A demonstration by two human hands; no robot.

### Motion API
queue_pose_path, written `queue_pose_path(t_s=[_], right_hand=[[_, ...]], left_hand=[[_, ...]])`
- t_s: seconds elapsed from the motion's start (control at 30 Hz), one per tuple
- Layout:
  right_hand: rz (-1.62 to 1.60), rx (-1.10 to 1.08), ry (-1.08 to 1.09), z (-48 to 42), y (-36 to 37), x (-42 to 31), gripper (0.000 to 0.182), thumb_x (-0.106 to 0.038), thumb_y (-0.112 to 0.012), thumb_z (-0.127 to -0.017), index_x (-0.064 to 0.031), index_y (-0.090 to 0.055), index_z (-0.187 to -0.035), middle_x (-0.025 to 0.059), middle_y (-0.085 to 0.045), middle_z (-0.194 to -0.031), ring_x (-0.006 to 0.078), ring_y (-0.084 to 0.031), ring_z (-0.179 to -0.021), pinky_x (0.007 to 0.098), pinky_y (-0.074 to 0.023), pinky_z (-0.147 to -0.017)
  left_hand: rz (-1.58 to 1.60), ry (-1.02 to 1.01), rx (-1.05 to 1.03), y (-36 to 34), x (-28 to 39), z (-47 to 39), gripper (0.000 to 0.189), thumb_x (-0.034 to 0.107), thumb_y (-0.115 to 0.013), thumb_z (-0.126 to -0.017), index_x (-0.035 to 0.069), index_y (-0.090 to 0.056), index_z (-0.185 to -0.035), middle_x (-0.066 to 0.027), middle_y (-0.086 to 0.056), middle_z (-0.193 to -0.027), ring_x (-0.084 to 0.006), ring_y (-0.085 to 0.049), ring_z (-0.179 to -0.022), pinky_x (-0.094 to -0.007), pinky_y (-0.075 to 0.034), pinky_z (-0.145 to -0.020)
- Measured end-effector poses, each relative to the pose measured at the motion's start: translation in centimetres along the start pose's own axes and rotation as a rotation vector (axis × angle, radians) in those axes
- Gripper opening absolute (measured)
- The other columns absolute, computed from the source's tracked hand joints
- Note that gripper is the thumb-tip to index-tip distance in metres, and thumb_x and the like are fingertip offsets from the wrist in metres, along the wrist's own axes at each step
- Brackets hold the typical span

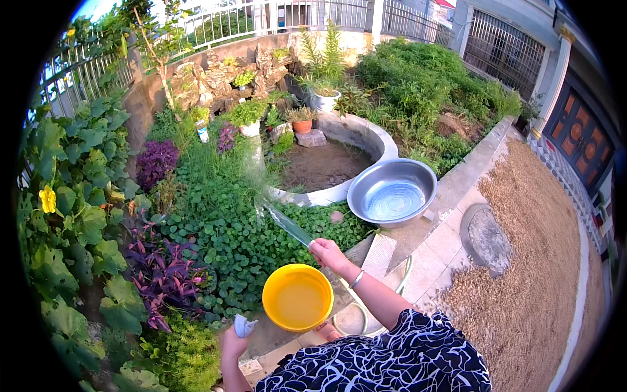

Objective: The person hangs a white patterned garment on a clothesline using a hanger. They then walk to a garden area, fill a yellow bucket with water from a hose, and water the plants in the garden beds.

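Note:
My right hand [330,255] is stretched forward, closed around the end of a garden hose. A flat fan of water [289,225] shoots from it toward low round-leaved plants [240,245] and breaks into mist over feathery greenery. In my left hand [236,344], low at the left, is a bunched pale cloth [244,325]. Between my hands stands a yellow bucket [298,298] with cloudy liquid in it. The pale hose [407,277] loops on the paving by my foot. A metal basin [392,192] rests on the bed's edge, to the right beyond my right hand.
A curved concrete pond wall [387,142] encloses bare soil, stones and a terracotta pot [301,120]. Broad-leaved vines [59,206] crowd the left. Grain-like material [534,225] covers the ground at right, around a flat stone [487,237]. A white fence [225,24] runs behind.

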State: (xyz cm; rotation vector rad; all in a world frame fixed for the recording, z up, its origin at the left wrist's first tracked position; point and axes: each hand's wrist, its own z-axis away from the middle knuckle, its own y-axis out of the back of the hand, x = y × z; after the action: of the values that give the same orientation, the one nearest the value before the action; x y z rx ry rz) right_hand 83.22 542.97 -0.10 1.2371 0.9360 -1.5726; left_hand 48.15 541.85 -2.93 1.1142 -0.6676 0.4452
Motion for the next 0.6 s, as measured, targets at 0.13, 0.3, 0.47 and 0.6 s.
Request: queue_pose_path(t_s=[0.13, 0.3, 0.47, 0.6], right_hand=[[-0.092, 0.101, -0.034, -1.1, 0.7, -1.6, 0.022, -0.023, -0.045, -0.081, -0.0043, -0.049, -0.070, -0.0004, -0.041, -0.050, 0.0084, -0.034, -0.036, 0.0226, -0.0278, -0.034], [-0.222, 0.221, 0.037, -4.3, 3.0, -4.1, 0.021, -0.022, -0.045, -0.079, -0.0048, -0.049, -0.068, -0.0010, -0.040, -0.048, 0.0078, -0.032, -0.034, 0.0216, -0.0261, -0.031], [-0.198, 0.282, -0.016, -6.8, 2.2, -6.8, 0.020, -0.022, -0.044, -0.079, -0.0051, -0.049, -0.068, -0.0008, -0.039, -0.047, 0.0086, -0.031, -0.033, 0.0230, -0.0253, -0.031], [-0.167, 0.314, -0.010, -8.0, 1.8, -7.8, 0.021, -0.023, -0.044, -0.078, -0.0051, -0.048, -0.067, -0.0011, -0.039, -0.047, 0.0082, -0.030, -0.033, 0.0233, -0.0243, -0.031]], left_hand=[[0.111, -0.056, -0.066, -2.1, -0.1, -1.0, 0.035, 0.020, -0.068, -0.063, 0.005, -0.059, -0.093, -0.0112, -0.062, -0.085, -0.0225, -0.060, -0.079, -0.0318, -0.046, -0.069], [0.090, -0.054, -0.104, -3.5, -2.0, -1.8, 0.037, 0.023, -0.069, -0.063, 0.007, -0.059, -0.094, -0.0114, -0.062, -0.087, -0.0242, -0.060, -0.081, -0.0327, -0.045, -0.070], [0.122, -0.001, -0.072, -4.2, -5.1, -1.7, 0.039, 0.027, -0.069, -0.062, 0.009, -0.059, -0.095, -0.0117, -0.062, -0.088, -0.0259, -0.059, -0.082, -0.0335, -0.045, -0.070], [0.113, 0.072, -0.070, -3.0, -4.9, -0.3, 0.040, 0.029, -0.070, -0.062, 0.010, -0.059, -0.096, -0.0112, -0.062, -0.088, -0.0260, -0.059, -0.083, -0.0343, -0.045, -0.070]])
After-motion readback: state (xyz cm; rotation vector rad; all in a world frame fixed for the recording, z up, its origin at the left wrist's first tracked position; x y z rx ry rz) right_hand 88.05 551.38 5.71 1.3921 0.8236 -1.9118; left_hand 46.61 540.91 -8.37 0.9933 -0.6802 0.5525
